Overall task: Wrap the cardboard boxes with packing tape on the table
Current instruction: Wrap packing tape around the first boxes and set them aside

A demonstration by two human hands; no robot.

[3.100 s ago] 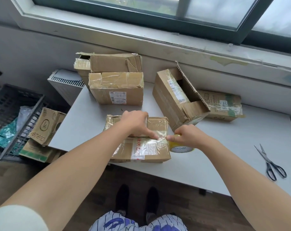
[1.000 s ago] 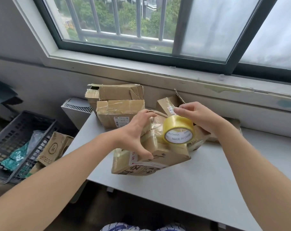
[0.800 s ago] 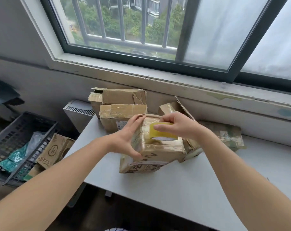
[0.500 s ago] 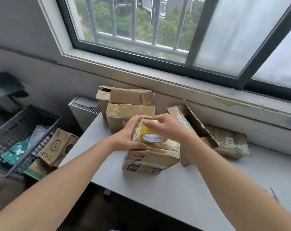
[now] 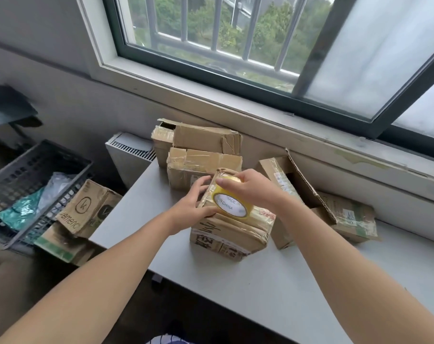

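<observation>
Steadying the tape-wrapped brown cardboard box (image 5: 231, 235) at the near left of the grey counter (image 5: 273, 291), the left grip (image 5: 193, 204) clasps its upper left edge, thumb on the near side. The right grip (image 5: 254, 188) is wrapped over a roll of yellowish clear packing tape (image 5: 232, 208) with a white core label, pressed against the box's top. Two stacked cardboard boxes (image 5: 206, 155) sit behind, and an open-flapped cardboard box (image 5: 280, 180) stands just to the right.

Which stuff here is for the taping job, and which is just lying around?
For the job: tape roll in the right hand; box held by the left hand; stacked boxes, open box, flat box on the table.
Lying about: black crate, logo box off the table, radiator.
</observation>
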